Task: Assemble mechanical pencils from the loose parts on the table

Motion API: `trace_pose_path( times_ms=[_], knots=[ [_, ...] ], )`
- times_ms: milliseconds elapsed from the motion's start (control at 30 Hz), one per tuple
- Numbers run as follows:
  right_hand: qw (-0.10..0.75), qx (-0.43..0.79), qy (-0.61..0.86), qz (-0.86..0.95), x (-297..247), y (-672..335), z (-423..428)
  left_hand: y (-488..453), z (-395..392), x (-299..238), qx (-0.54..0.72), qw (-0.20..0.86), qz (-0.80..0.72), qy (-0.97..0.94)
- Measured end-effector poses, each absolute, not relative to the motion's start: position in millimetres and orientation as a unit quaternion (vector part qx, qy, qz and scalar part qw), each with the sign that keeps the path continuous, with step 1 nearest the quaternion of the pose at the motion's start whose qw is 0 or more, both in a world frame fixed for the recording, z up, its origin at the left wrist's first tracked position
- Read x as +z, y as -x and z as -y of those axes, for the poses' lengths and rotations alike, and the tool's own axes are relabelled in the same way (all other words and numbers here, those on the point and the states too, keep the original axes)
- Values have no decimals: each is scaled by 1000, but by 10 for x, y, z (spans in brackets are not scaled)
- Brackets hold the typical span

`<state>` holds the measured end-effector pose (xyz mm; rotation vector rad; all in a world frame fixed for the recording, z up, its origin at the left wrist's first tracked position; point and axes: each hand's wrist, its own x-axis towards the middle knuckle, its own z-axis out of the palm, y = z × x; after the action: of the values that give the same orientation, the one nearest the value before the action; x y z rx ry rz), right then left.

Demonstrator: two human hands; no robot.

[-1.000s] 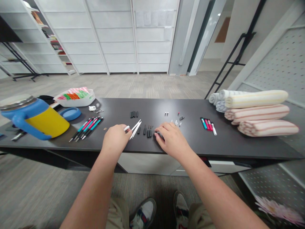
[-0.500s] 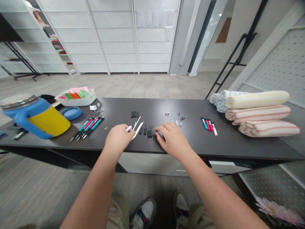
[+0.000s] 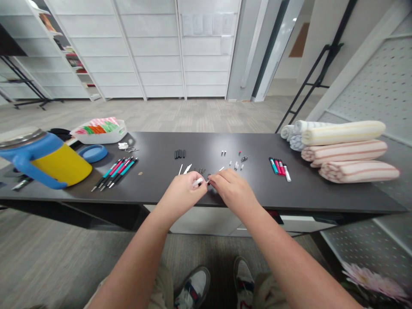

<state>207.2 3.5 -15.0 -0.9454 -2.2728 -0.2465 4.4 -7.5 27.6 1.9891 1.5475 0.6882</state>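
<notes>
My left hand (image 3: 185,189) is closed round a short white pen barrel (image 3: 197,182), over the front middle of the dark table. My right hand (image 3: 234,186) meets it fingertip to fingertip, pinching a thin white stick that looks like a pen refill (image 3: 221,168); its end points at the left hand. More white refills (image 3: 187,168) lie just behind my left hand. Small springs (image 3: 201,171) rest behind the fingers, and the black grips there are mostly hidden. Clear and white small pen parts (image 3: 236,165) are beyond my right hand.
Assembled pens (image 3: 115,173) lie on the left, near a blue and yellow mug (image 3: 61,161), a blue lid (image 3: 93,152) and a white basket (image 3: 99,136). Black grips (image 3: 179,154) stand in a row at the back. Coloured barrels (image 3: 280,168) and rolled towels (image 3: 354,152) are on the right.
My left hand has moved right with the white barrel to meet my right hand. A thin white refill now shows in my right fingers. The black grips between the hands are now largely covered.
</notes>
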Motion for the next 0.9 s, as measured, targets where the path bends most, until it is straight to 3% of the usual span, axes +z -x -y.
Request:
trace_pose_path(
  times_ms=[133, 333, 433, 667, 900],
  knots=[
    [336, -95, 407, 844, -88, -2162, -46, 8, 67, 211, 322, 240, -512, -759],
    [501, -11, 506, 702, 181, -2337, 91, -105, 63, 80, 398, 185, -368, -819],
    [540, 53, 471, 695, 331, -2307, 279, -162, 45, 39, 411, 198, -341, -822],
    [532, 32, 406, 743, 446, -2220, 462, -151, 8, 28, 406, 198, -335, -827],
    [451, 23, 366, 814, 353, -2227, 346, -173, 3, -1, 381, 179, -317, -850]
  ],
)
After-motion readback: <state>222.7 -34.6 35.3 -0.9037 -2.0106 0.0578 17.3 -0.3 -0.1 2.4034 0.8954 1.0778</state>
